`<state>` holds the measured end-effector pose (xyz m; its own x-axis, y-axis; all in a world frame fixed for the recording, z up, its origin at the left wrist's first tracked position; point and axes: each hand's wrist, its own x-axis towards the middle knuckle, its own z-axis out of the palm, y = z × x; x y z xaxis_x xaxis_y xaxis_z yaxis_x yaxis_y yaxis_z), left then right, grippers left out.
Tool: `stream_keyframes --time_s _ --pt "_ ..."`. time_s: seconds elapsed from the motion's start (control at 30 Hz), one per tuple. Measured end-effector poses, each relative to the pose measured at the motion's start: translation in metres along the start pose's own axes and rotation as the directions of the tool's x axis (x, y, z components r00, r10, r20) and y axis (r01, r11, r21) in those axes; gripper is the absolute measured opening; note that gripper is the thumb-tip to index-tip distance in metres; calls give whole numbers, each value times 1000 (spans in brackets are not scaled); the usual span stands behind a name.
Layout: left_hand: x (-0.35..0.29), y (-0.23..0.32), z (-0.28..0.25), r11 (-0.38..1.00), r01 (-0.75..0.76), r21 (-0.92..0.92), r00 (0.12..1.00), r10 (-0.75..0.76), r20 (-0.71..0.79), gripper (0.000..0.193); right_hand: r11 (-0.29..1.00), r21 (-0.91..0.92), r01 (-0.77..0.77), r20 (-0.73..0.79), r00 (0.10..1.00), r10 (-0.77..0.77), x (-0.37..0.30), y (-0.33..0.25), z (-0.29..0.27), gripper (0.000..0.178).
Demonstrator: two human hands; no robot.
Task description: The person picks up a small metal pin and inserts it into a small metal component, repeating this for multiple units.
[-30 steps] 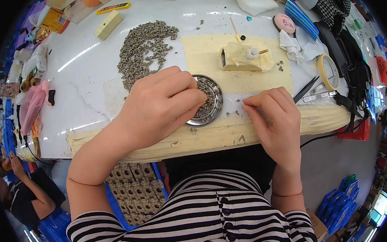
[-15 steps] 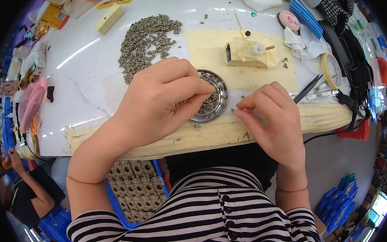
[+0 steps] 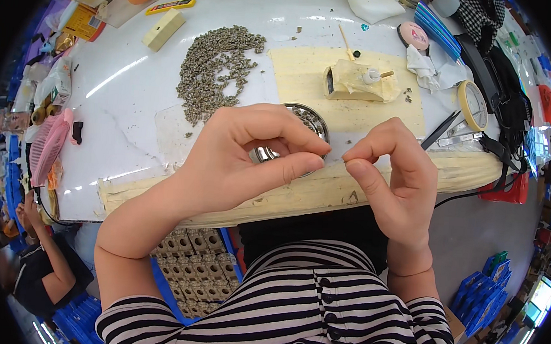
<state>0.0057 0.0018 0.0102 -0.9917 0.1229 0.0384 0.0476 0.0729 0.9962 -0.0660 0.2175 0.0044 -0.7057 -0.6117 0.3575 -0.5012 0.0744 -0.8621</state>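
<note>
My left hand is closed in a pinch, its thumb and forefinger meeting just above the near right rim of a round, shiny metal dish. Small metal parts lie in that dish, mostly hidden behind the hand. Close by on the right, my right hand also pinches, its fingertips a short gap from the left ones. Whatever sits in either pinch is too small to make out. Beyond the left hand spreads a heap of tiny grey-brown metal pieces on the white table.
A tape-wrapped block holding a small white pot and stick stands behind the dish. To the right lie dark tweezers and a tape roll. Tan padding lines the table's front edge. Below left sits a blue crate of square parts.
My left hand has moved right and slightly nearer me, from over the dish toward my right hand. The right fingertips have shifted slightly right. The view has tilted a little.
</note>
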Motion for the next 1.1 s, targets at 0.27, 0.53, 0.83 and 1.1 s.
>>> stream_keyframes --time_s 0.27,0.53,0.83,1.1 --pt "4 1 -5 843 333 -423 943 -310 123 15 994 80 80 -62 995 -75 11 3 20 8" --pt "4 0 -5 861 285 -421 955 -294 45 12 932 -256 257 -119 948 -294 13 5 25 23" --pt "3 1 -3 896 244 -372 962 -271 -21 13 873 -357 333 -166 897 -410 16 10 32 25" --pt "1 1 1 923 201 -327 972 -231 -53 14 906 -304 293 -186 915 -358 16 10 32 23"
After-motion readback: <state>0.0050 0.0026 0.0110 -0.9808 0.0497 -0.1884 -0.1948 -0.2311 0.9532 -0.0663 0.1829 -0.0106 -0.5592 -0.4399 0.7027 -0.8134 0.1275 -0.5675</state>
